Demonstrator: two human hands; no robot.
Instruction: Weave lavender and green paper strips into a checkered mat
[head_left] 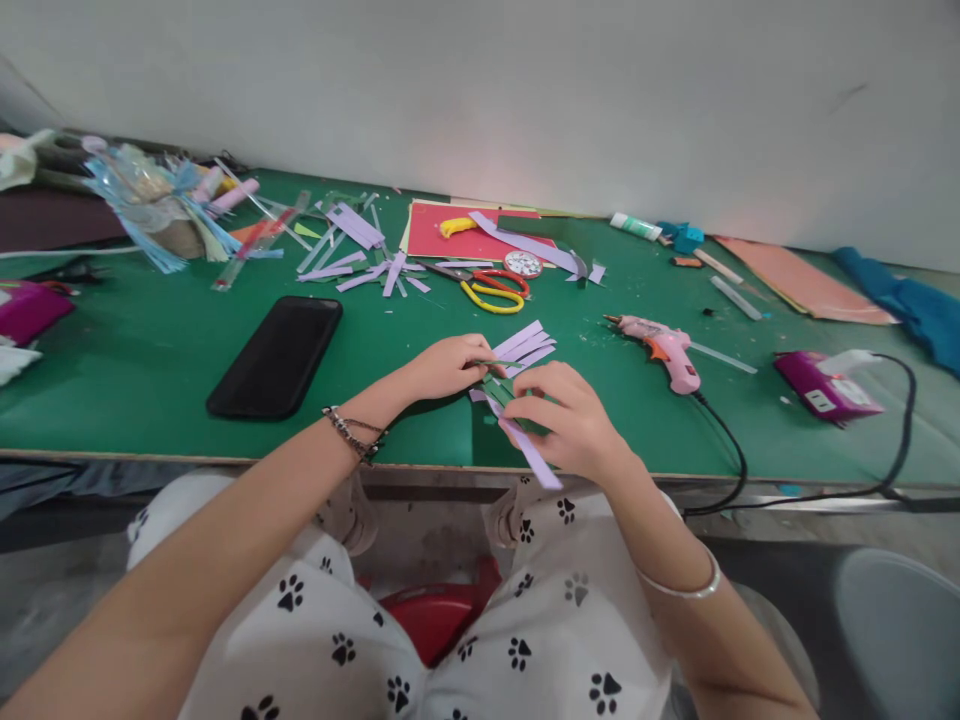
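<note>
My left hand (448, 366) is over the front of the green table, fingers pinched on a thin dark green strip (504, 363). Facing it, my right hand (568, 415) has its thumb and fingers closed on a lilac paper strip (541, 466), which hangs past the table's front edge. Between the hands are more green pieces, partly hidden by the fingers. Several lilac strips (529, 345) fan out on the table just behind my fingertips. Farther back lie scissors (495, 297) with red and yellow handles.
A black phone (276, 357) lies to the left. On the right are a pink glue gun (660, 348) with a cord and a purple power socket (825, 385). Cut lilac strips (356, 226), red paper (442, 240), a glue stick (636, 226) and orange sheets (806, 280) lie at the back.
</note>
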